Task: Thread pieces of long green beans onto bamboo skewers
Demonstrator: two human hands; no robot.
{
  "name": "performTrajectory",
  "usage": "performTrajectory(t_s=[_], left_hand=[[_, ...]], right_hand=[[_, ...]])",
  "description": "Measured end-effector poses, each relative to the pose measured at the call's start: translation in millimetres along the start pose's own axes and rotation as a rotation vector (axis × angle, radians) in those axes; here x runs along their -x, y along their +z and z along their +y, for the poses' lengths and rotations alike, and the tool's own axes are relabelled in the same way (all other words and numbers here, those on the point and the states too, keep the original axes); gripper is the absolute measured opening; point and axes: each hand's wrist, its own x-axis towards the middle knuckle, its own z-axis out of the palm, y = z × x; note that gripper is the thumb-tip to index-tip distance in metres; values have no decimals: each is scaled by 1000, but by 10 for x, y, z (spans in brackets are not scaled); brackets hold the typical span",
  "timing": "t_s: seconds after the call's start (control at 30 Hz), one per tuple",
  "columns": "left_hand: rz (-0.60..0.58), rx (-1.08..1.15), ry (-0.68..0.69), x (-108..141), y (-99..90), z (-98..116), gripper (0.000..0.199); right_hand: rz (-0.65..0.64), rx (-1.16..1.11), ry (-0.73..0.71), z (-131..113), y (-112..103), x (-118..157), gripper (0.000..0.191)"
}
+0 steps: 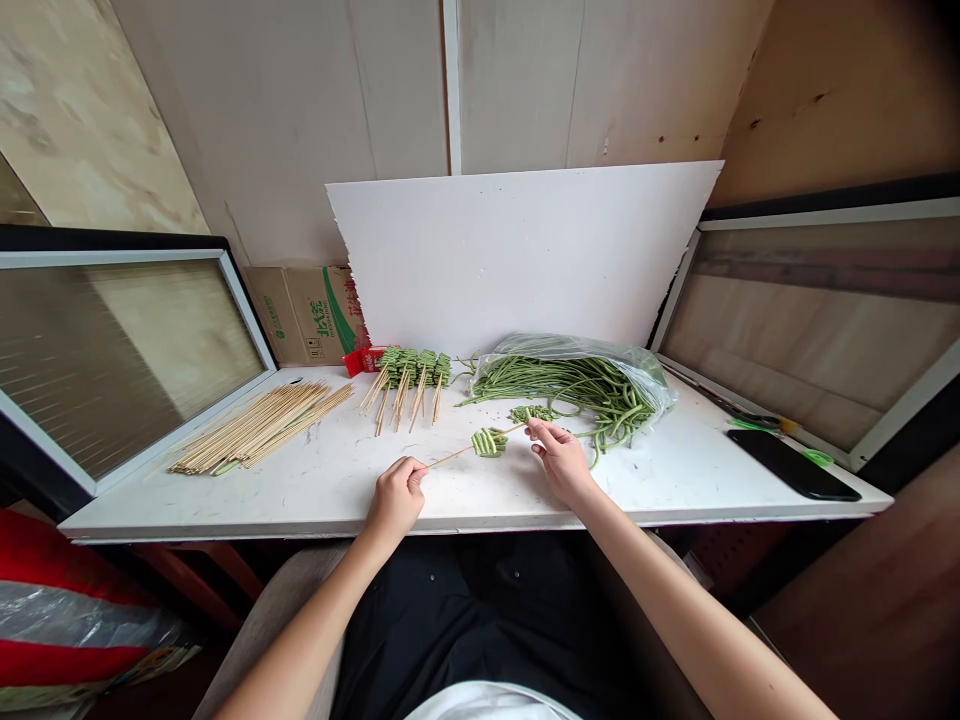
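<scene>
My left hand (399, 492) is closed on the lower left end of a thin wooden skewer (450, 458). Several short green bean pieces (489, 442) sit side by side across the skewer. At the skewer's other end, my right hand (556, 452) pinches the tip, with a bit of green at the fingertips. Just behind that hand lies a small pile of cut bean pieces (529, 412). Long green beans (562, 385) spill from a clear plastic bag (652, 375) behind and to the right.
Loaded bean skewers (412, 375) are stacked at the table's back. Bare skewers (255, 428) lie at left. A black phone (791, 463), scissors (754, 417) and a green ring (817, 458) are at right. A white board (517, 260) and a cardboard box (304, 315) stand behind.
</scene>
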Motion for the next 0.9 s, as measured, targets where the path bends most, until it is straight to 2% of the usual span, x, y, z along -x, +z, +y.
performTrajectory(t_s=[0.5,0.7,0.9], left_hand=[[10,-4,15,11,4,-33,21],[3,2,13,6,-1,-26,21],[-8,15,4,16,0,-41,22]], right_hand=[[28,18,-86,66,104,90,40],[53,76,-113,45,131,142,45],[54,75,-126,5,142,183,40]])
